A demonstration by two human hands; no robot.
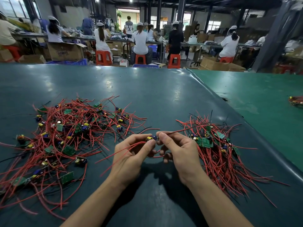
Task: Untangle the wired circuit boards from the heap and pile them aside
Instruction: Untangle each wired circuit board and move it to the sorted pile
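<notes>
A wide tangled heap of small green circuit boards with red wires (65,133) covers the left of the dark table. A tidier pile of the same boards (213,145) lies on the right, wires trailing toward me. Between them, both hands hold one small circuit board (151,138) with a yellow and a blue part just above the table. My left hand (131,154) pinches the board, and red wires run through its fingers. My right hand (178,149) pinches the board's other side, with a red wire running off to the right.
The dark table (147,95) meets a green-covered table (254,99) on the right, where another small bundle of wired boards (296,101) lies at the edge. Beyond the table's far edge, people sit on red stools at long benches among cardboard boxes.
</notes>
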